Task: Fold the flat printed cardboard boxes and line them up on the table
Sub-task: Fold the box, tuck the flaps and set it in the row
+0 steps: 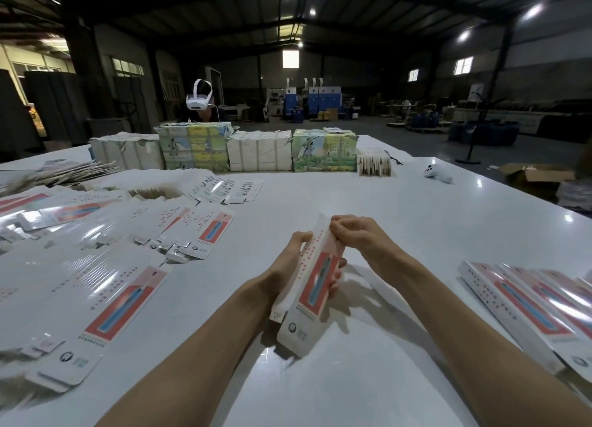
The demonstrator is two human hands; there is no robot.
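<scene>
Box [312, 276] tilts at centre: left hand [296, 253] wraps its middle as a brace, right hand [355, 231] pinches the top, seemingly tucking a flap. Flats [105, 298] wait left, finished row [525, 301] lower right.

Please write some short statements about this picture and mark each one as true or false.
1. The left hand and the right hand hold one printed box. True.
2. The flat boxes lie on the person's right. False: they lie on the left, and the folded boxes lie on the right.
3. A white controller lies on the table. True.
4. The wrapped bundles stand at the near edge. False: they stand at the far side.
</scene>
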